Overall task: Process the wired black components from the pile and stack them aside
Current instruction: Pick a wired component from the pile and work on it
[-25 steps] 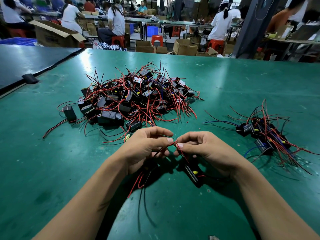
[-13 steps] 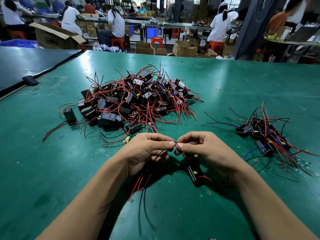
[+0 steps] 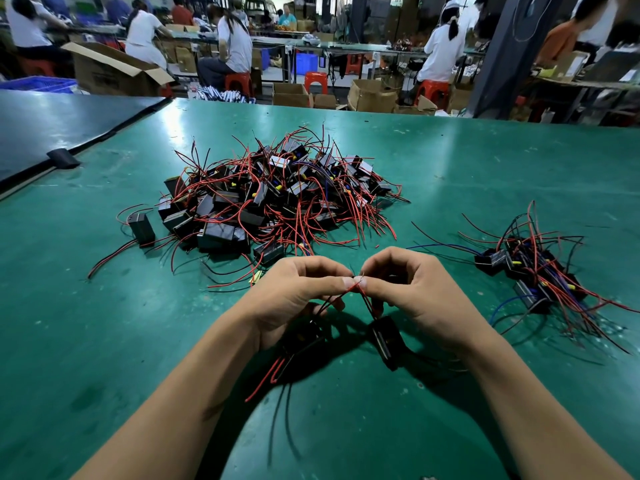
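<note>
Left hand (image 3: 294, 299): fingers curled, thumb and forefinger pinching the red leads (image 3: 348, 292) at their tips.
Right hand (image 3: 415, 296): curled likewise, pinching the same tips; the two thumbs meet, nail to nail.
Left component (image 3: 303, 337): a black box, partly hidden in shadow under the left palm, low over the table (image 3: 450, 168); whether it rests there cannot be told.
Right component (image 3: 387, 341): a black box hanging tilted by its lead below the right hand.
Pile (image 3: 277, 202): unprocessed boxes and tangled red and black wire, just beyond the hands.
Finished group (image 3: 530, 271): a smaller cluster to the right, well apart from the pile.
Weight: judged light, since a thin lead carries a box.
Stiffness: boxes look rigid; leads are springy and hold their curves, so they snag on neighbours.
Fragility: the wire tips and the point where a lead enters a box are probably the weak spots.
Where to hold: pinch near the tip for wire work; take the box by its flat sides to lift or stack it.
Risk: pulling a lead from the pile is likely to drag others along.
</note>
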Demonstrator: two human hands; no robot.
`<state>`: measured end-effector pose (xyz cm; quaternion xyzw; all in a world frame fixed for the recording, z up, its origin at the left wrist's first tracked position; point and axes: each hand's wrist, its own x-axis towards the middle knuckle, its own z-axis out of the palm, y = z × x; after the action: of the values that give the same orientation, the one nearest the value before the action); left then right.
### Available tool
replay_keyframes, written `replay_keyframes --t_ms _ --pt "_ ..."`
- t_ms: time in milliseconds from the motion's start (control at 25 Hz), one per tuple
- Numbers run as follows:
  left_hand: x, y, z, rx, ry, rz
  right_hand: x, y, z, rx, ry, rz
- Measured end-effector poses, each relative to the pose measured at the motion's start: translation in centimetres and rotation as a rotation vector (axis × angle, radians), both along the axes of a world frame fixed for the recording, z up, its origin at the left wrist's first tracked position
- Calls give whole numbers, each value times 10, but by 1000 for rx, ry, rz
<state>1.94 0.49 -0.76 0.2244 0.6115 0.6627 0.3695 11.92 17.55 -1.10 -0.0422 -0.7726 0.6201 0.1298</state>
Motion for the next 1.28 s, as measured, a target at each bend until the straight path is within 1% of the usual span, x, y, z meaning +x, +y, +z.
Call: replay_keyframes --t_ms 160,280,480,600,880,1040,1280 --pt "-1 -1 0 8 61 14 0 -4 1 70 31 -44" --pt "-3 -1 -1 -7 61 -9 1 -4 0 104 18 -67" --pt "-2 -2 -3 19 22 -62 0 -2 2 11 14 -20" --pt "-2 -2 -3 23 4 -48 1 -2 2 19 18 4" --pt "0 -1 -2 15 41 11 0 -6 -1 155 86 -77" --pt "0 0 -1 -3 27 62 3 -4 0 244 113 -85" --pt "-2 -2 -3 -18 32 65 3 -6 3 435 239 -107"
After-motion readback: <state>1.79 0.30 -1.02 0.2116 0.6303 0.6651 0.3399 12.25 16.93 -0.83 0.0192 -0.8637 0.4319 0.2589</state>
